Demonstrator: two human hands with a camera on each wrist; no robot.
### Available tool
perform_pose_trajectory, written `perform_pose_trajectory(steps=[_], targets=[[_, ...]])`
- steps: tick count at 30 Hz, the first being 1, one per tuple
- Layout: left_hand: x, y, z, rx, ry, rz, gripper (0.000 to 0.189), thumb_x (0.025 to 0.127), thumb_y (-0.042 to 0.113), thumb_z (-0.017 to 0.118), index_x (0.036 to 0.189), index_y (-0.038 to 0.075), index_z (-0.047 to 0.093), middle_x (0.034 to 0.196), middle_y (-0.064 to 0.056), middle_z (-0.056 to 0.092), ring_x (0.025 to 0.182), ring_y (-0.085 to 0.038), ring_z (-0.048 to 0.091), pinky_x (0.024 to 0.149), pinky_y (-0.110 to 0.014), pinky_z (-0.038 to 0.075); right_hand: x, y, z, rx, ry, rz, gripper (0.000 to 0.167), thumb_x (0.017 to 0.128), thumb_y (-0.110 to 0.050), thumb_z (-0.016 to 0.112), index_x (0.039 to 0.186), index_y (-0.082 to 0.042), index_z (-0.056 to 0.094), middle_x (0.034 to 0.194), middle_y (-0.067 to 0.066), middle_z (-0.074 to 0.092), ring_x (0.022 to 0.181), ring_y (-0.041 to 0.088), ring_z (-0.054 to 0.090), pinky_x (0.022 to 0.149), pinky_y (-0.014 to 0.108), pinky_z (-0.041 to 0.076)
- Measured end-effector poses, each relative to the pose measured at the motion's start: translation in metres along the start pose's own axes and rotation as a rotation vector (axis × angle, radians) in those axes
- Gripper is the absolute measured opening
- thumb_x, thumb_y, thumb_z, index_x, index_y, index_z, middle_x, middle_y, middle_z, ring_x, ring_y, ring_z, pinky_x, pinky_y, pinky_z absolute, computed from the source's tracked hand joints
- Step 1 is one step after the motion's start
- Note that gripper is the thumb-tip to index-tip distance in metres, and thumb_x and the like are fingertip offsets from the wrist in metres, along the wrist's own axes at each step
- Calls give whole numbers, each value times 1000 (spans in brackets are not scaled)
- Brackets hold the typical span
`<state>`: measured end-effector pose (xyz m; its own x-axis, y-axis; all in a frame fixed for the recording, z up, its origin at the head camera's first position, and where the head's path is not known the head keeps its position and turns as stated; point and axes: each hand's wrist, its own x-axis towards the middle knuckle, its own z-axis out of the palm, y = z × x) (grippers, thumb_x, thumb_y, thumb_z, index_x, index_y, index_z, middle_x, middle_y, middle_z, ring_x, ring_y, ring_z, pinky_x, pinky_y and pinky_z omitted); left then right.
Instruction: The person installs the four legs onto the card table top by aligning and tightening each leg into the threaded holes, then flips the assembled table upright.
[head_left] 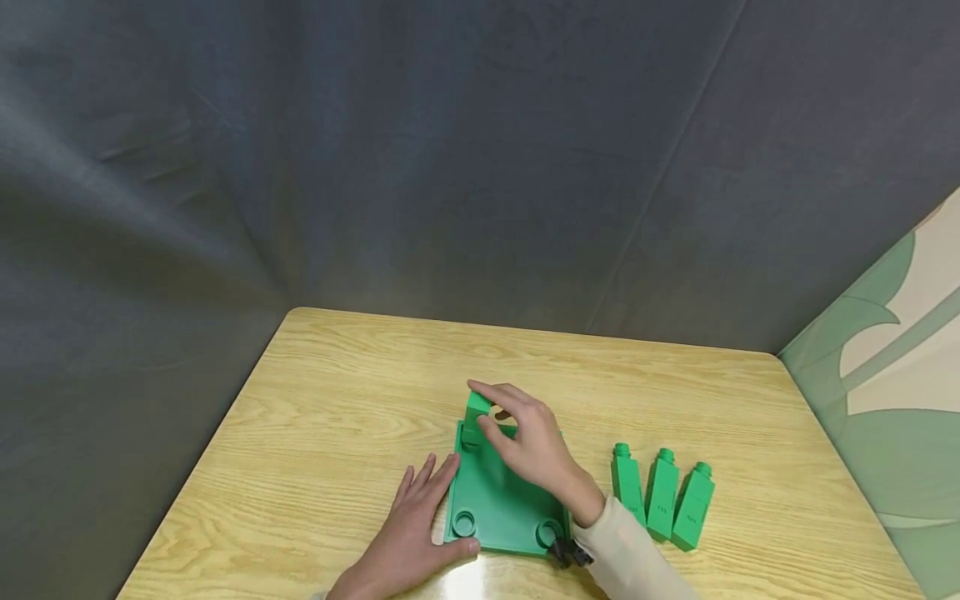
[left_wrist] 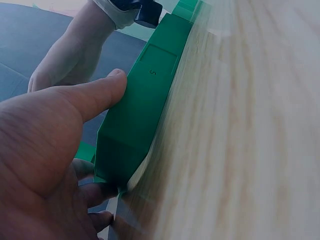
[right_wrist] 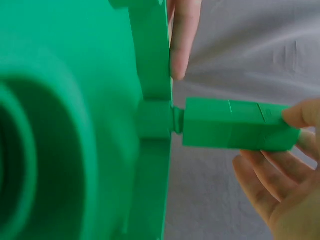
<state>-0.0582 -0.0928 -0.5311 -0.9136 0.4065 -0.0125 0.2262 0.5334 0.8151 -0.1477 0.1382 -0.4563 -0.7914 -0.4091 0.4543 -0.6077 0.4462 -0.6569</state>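
A square green tabletop [head_left: 498, 492] of a toy table lies on the wooden table, its round corner sockets facing up. My left hand [head_left: 412, 529] grips its near left corner, thumb along the near side and fingers against the left side. At the far left corner a green table leg [head_left: 477, 410] stands upright, with my right hand [head_left: 536, 442] pinching its upper end. In the right wrist view the leg's narrow neck [right_wrist: 177, 120] shows just above the tabletop's rim. How deep the neck sits in the socket is hidden.
Three more green legs [head_left: 662, 494] lie side by side on the wooden table [head_left: 337, 400], right of my right forearm. Two sockets, near left [head_left: 465, 523] and near right [head_left: 549, 532], show without legs. A dark curtain [head_left: 480, 167] hangs behind the table.
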Motion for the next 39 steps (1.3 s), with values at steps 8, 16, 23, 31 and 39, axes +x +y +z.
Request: perform_pose_trajectory(steps=[8,16,23,31,39], targets=[[-1,1,-1,18,12,2,112,91,63,84,177,16,30,180,-5,35,171,-37,16,132,-22,-16,0,0,-4,-77,-7,-14,45,108,-14,73,152,-8,68,136,10,76,110,25,77,83,48,69],[1,0,-2,4,-5,0,112,92,61,85,178,17,28,181,-4,33,171,-38,14,136,-40,-10,4,-2,0,-135,53,68,43,99,-23,88,134,-6,71,128,11,76,114,30,75,82,42,70],[1,0,-2,19,4,6,112,91,62,85,178,17,29,181,-5,34,171,-37,15,130,-19,-17,6,-4,3,-83,97,110,39,90,-18,95,116,-9,69,117,9,78,97,23,79,76,36,70],[1,-1,-1,9,-4,-5,113,91,62,85,178,18,28,181,-5,34,171,-38,15,135,-33,-12,5,1,3,-88,88,4,43,94,-17,92,133,-12,75,119,6,81,97,20,78,74,37,69],[0,-1,0,14,-6,-6,112,92,63,84,178,17,28,181,-6,33,171,-38,15,134,-31,-14,-1,5,-2,-82,19,-49,38,106,-16,76,144,-14,74,132,6,78,112,21,74,78,44,69]])
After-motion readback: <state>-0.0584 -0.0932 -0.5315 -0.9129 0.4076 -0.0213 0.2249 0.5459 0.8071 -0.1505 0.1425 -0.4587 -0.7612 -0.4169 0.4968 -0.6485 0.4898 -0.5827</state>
